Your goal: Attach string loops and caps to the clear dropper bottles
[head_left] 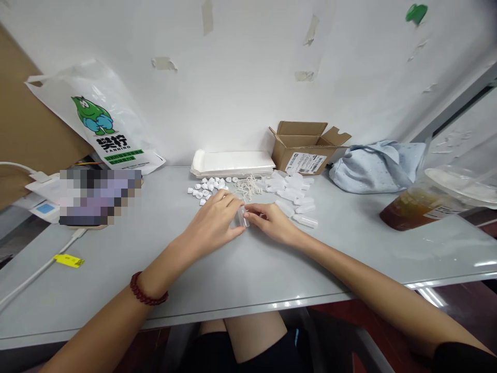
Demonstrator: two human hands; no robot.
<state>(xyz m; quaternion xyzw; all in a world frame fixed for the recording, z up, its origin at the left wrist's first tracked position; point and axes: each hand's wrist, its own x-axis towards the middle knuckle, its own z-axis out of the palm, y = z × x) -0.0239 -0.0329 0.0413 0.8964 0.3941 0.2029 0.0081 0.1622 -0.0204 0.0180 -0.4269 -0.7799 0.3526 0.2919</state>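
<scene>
- Clear vial (pixel 243 218): nearer viewer than carton (pixel 303 142), & L of it.
- L hand (pixel 213 220): half-curled abt. vial, thumb apart (firm grip? can't tell).
- R hand (pixel 272 221): thumb & fingertips pinching vial.
- Other vials (pixel 292 195): just before carton.

From my end I see the left forearm (pixel 112 315) and right forearm (pixel 368 275) slanting inward, the hands nearly meeting at the fingertips. The left hand (pixel 215 220) arches back-up, fingers bent, thumb stretched apart below; the right hand (pixel 274 221) pinches, thumb and forefinger close.
</scene>
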